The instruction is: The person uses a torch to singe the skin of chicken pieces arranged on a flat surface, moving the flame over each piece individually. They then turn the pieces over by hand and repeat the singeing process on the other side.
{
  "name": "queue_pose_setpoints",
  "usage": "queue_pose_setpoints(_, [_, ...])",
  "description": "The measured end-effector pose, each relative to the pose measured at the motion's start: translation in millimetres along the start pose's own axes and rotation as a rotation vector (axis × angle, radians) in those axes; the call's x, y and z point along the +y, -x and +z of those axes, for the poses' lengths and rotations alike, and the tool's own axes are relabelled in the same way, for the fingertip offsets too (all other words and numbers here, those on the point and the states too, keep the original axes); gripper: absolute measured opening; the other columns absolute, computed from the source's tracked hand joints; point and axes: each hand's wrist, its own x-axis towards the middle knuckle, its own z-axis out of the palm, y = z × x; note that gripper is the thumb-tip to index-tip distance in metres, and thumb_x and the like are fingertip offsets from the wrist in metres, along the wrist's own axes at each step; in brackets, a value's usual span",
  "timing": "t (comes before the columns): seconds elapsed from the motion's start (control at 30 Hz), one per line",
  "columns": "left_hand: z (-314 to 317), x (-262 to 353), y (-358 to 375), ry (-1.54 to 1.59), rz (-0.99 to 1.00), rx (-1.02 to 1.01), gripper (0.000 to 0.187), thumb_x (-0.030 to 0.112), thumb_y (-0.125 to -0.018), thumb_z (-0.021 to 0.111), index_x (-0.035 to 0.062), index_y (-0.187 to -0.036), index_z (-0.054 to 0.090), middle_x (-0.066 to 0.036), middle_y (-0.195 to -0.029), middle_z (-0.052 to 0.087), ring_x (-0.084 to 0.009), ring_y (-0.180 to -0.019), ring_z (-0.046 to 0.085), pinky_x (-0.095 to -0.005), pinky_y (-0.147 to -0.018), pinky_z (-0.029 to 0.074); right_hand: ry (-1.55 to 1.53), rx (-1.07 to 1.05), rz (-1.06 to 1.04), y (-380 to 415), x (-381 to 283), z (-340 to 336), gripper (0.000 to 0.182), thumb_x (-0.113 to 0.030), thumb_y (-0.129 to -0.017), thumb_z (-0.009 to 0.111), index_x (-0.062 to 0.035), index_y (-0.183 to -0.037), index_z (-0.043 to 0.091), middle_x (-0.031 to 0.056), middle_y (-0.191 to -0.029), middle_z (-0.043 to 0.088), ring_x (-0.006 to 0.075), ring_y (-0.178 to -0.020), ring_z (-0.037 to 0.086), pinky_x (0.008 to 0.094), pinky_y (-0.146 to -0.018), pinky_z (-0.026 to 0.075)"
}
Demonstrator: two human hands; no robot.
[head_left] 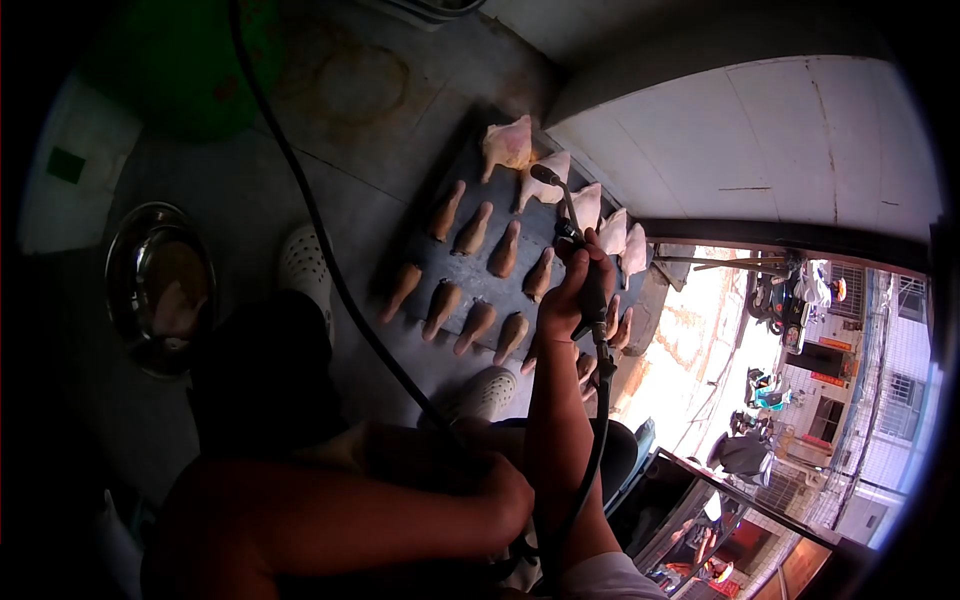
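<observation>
My right hand (578, 290) is wrapped round the dark handle of a gas torch (593, 305). Its thin neck reaches up to a burner head (545, 175) over the pale chicken pieces; no flame shows. Beneath lies a dark tray (465, 270) with a row of pale chicken leg quarters (507, 145) along the far side and rows of browner drumsticks (476, 325) nearer me. My left hand (503, 497) is low in front of my body, close to the black hose (335, 265). Its fingers are hidden, so its grip does not show.
At left a shiny metal bowl (160, 290) holds a pale piece of meat. A green tub (180, 70) stands at upper left. My feet in light clogs (487, 393) are beside the tray. A white wall (750, 140) rises beyond it, and a sunlit street (690, 350) opens at right.
</observation>
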Motion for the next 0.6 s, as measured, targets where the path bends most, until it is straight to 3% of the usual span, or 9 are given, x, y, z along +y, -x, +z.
queue_pose_setpoints(0.13, [3, 2, -4, -0.004, -0.016, 0.01, 0.028, 0.019, -0.092, 0.054, 0.0076, -0.109, 0.072, -0.012, -0.111, 0.07, -0.034, -0.102, 0.065, -0.0595, -0.083, 0.047, -0.039, 0.011, -0.039, -3, 3, 2, 0.019, -0.013, -0.101, 0.048, 0.002, -0.112, 0.047, 0.0219, -0.129, 0.055, 0.0216, -0.096, 0.065, 0.0338, -0.09, 0.05])
queue_pose_setpoints(0.23, [1, 0, -4, -0.006, -0.014, 0.004, 0.028, 0.019, -0.092, 0.054, 0.0073, -0.109, 0.072, -0.012, -0.112, 0.07, -0.0342, -0.102, 0.065, -0.0597, -0.082, 0.048, -0.077, 0.03, -0.04, -4, 6, 2, 0.033, -0.02, -0.099, 0.055, 0.0044, -0.121, 0.051, 0.0173, -0.115, 0.063, 0.0196, -0.093, 0.065, 0.0319, -0.086, 0.052])
queue_pose_setpoints(0.43, [-4, -3, 1, -0.004, 0.017, 0.008, 0.027, 0.019, -0.091, 0.056, 0.0069, -0.109, 0.072, -0.014, -0.112, 0.07, -0.0343, -0.101, 0.065, -0.0594, -0.082, 0.049, -0.118, 0.042, -0.016, -7, 12, 2, 0.028, -0.019, -0.099, 0.056, 0.0026, -0.117, 0.052, 0.0182, -0.124, 0.06, 0.0196, -0.094, 0.065, 0.0321, -0.086, 0.053])
queue_pose_setpoints(0.6, [-5, -3, 3, -0.013, 0.002, 0.008, 0.027, 0.018, -0.09, 0.056, 0.0064, -0.108, 0.072, -0.013, -0.11, 0.07, -0.034, -0.1, 0.065, -0.059, -0.082, 0.049, -0.07, 0.037, -0.037, -9, 11, 1, 0.029, -0.018, -0.099, 0.055, 0.0027, -0.118, 0.052, 0.0168, -0.121, 0.061, 0.0191, -0.093, 0.065, 0.0315, -0.085, 0.053])
